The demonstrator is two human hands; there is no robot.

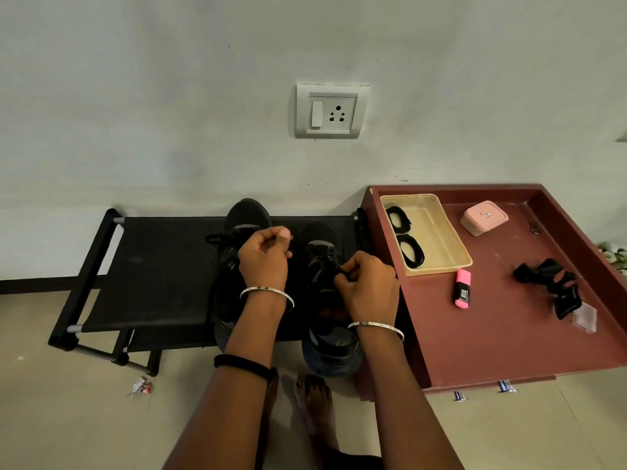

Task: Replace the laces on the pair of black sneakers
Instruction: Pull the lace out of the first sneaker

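Two pinches on lace [327, 257]: left hand [264, 257] raised, right hand [368, 288] at right sneaker [317, 232]. Hard tug may snag an eyelet.

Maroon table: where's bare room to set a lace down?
Free: the near strip of the maroon table, before the pink highlighter and black straps; the black bench left of the sneakers. Crowded: bench's right end, under left hand and right hand.
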